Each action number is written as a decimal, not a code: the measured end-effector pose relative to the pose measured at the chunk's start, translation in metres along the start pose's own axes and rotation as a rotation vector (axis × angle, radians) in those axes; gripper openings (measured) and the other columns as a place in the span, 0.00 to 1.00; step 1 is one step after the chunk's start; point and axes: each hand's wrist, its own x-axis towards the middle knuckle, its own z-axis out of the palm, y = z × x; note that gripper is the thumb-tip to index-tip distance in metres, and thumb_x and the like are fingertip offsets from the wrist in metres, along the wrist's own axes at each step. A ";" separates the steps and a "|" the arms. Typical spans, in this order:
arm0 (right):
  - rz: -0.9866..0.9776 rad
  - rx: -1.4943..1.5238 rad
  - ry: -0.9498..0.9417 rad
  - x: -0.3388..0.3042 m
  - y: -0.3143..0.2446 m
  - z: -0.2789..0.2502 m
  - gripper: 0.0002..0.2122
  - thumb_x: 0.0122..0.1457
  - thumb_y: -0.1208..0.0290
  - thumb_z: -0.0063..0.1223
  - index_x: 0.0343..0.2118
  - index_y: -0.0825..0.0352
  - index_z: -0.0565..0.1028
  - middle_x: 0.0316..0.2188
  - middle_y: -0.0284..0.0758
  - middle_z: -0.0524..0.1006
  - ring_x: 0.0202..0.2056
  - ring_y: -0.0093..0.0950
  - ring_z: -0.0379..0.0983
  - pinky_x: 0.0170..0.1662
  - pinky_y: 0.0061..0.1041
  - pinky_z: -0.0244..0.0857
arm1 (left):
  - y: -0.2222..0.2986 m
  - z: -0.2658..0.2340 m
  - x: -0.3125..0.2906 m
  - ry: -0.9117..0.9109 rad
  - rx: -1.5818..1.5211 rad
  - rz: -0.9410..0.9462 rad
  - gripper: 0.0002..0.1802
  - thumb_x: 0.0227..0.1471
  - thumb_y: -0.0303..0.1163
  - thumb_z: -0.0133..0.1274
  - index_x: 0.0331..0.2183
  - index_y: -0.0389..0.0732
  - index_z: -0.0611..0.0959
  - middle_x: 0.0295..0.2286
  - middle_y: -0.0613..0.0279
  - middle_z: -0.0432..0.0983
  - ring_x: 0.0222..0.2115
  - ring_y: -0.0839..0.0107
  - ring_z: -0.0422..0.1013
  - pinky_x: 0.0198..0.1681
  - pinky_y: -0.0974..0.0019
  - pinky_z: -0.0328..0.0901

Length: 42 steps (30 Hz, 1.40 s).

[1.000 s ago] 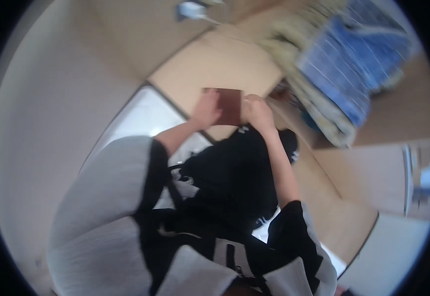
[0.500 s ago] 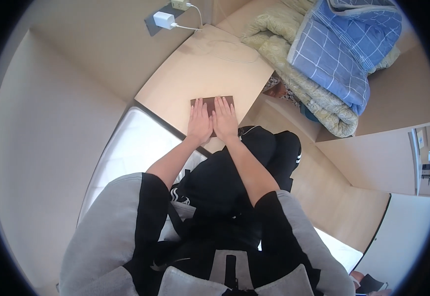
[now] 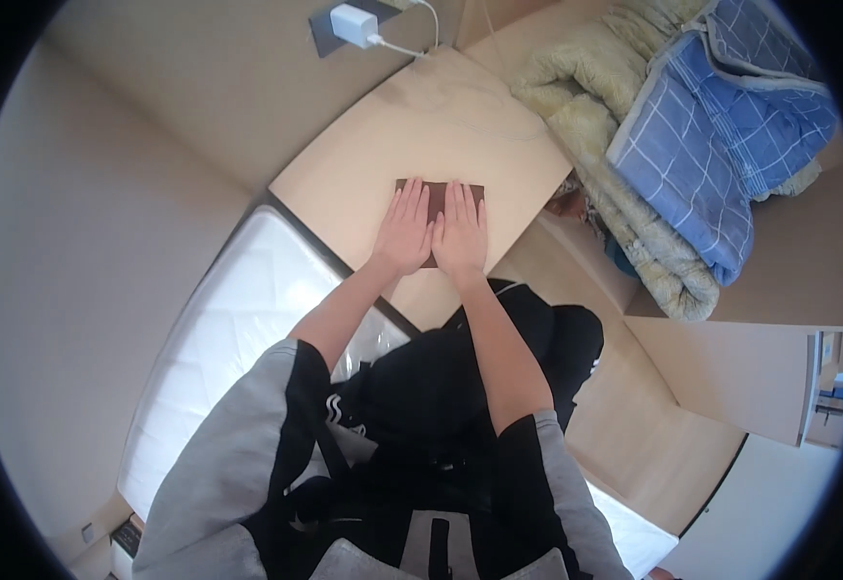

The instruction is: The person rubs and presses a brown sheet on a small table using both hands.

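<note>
Left hand point(image 3: 405, 230), right hand point(image 3: 460, 234): flat, gripping nothing | brown sheet point(image 3: 436, 202) beneath, toward near corner of tabletop point(image 3: 344, 164) | probably light, creasable; hold by opposite edges

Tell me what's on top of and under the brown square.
The left hand and right hand lie flat on the brown square. Around its edges shows the pale board; whatever lies directly beneath is covered and cannot be seen.

Sheet point(image 3: 436, 205) lies on table point(image 3: 354, 174) at frame centre, left hand point(image 3: 405, 230) over its left side, right hand point(image 3: 461, 234) over its right; charger point(image 3: 352, 26) on wall point(image 3: 199, 87), upper left of centre; mattress point(image 3: 233, 314) left, below table; bedding point(image 3: 687, 145) upper right.
</note>
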 end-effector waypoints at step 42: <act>0.131 -0.011 -0.055 0.004 0.002 0.002 0.27 0.62 0.60 0.27 0.63 0.65 0.51 0.65 0.31 0.49 0.65 0.27 0.41 0.66 0.35 0.34 | 0.000 0.009 0.014 0.016 0.037 0.007 0.33 0.57 0.39 0.35 0.57 0.26 0.55 0.60 0.44 0.45 0.63 0.56 0.40 0.65 0.56 0.38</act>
